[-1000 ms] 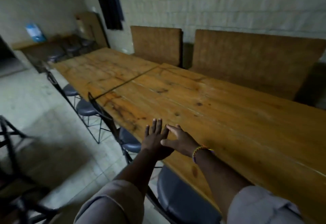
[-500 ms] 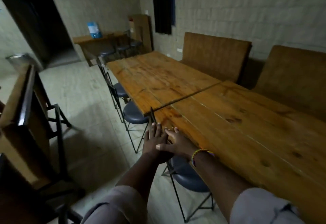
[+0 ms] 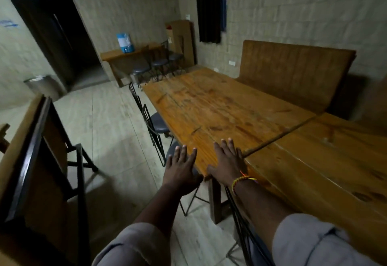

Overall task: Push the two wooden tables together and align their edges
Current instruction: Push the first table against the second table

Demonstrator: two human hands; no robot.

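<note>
Two wooden tables stand end to end: the far table (image 3: 219, 106) and the near table (image 3: 326, 165), with a thin dark seam between them running from the front edge toward the back right. My right hand (image 3: 227, 161) lies flat, fingers spread, on the far table's near front corner, right beside the seam. My left hand (image 3: 181, 166) hovers open with fingers apart just off the far table's front edge, above a stool. Neither hand holds anything.
Dark metal stools (image 3: 156, 122) are tucked along the tables' front side, one right below my hands. Brown benches (image 3: 293, 73) line the wall behind. A dark wooden chair (image 3: 39, 161) stands at the left. A side counter (image 3: 125, 55) and a doorway (image 3: 54, 35) are at the back.
My view has swung left along the tables. My hands, overlapping at the near table's edge before, have separated, and the right one now rests on the far table's corner.
</note>
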